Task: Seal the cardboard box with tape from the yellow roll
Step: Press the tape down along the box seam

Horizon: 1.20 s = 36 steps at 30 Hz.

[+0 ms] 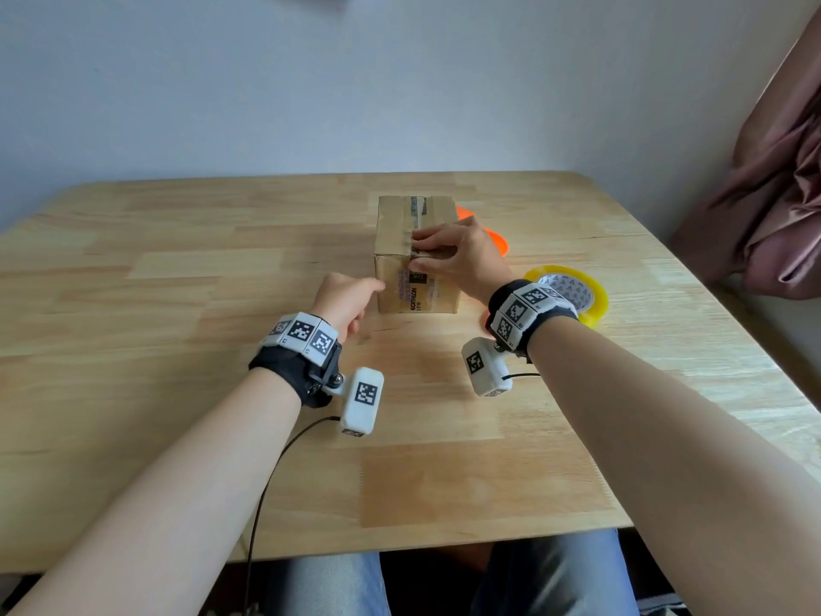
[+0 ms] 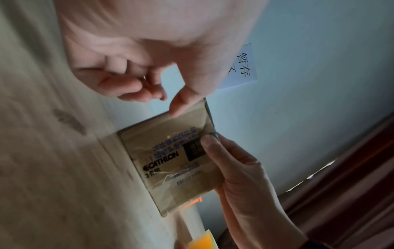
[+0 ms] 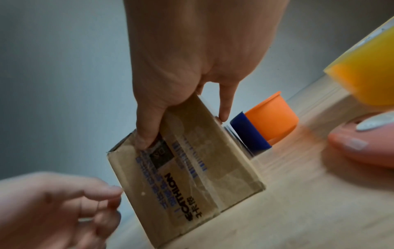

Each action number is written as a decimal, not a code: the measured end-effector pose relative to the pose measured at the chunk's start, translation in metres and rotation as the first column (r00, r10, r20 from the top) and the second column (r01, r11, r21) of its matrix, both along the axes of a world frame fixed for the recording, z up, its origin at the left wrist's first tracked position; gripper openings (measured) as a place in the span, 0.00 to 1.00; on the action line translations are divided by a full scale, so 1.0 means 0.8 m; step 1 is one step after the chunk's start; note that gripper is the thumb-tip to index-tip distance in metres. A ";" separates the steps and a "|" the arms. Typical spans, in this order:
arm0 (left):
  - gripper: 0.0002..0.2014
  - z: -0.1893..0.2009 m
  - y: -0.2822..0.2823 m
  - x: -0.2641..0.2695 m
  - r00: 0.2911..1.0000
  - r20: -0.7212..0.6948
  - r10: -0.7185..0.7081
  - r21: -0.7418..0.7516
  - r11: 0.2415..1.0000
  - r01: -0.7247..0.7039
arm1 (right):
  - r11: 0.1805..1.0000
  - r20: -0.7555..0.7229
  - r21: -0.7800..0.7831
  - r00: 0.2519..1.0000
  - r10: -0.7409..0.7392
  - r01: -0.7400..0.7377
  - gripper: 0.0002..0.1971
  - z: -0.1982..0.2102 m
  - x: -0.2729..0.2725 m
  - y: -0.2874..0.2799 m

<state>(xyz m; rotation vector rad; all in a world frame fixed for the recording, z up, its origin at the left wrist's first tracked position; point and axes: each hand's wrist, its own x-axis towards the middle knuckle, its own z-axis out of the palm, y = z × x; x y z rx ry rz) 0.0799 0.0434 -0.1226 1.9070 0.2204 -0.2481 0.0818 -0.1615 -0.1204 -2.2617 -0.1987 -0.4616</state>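
Cardboard makes our box light and stiff, mid table. Our right hand presses tape on its near top edge; our left hand hangs loose, holding nothing.

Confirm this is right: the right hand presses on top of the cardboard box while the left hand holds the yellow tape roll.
Not quite. The left hand holds nothing; its fingers hang loosely curled beside the cardboard box. The yellow tape roll lies on the table, right of the box, as the head view shows. The right hand does press on the box top.
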 end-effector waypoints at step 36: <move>0.07 0.016 -0.020 0.013 0.981 0.192 -0.019 -0.204 0.977 0.059 | 0.939 -0.209 -0.342 0.976 -0.060 -0.016 0.30 0.036 0.001 0.008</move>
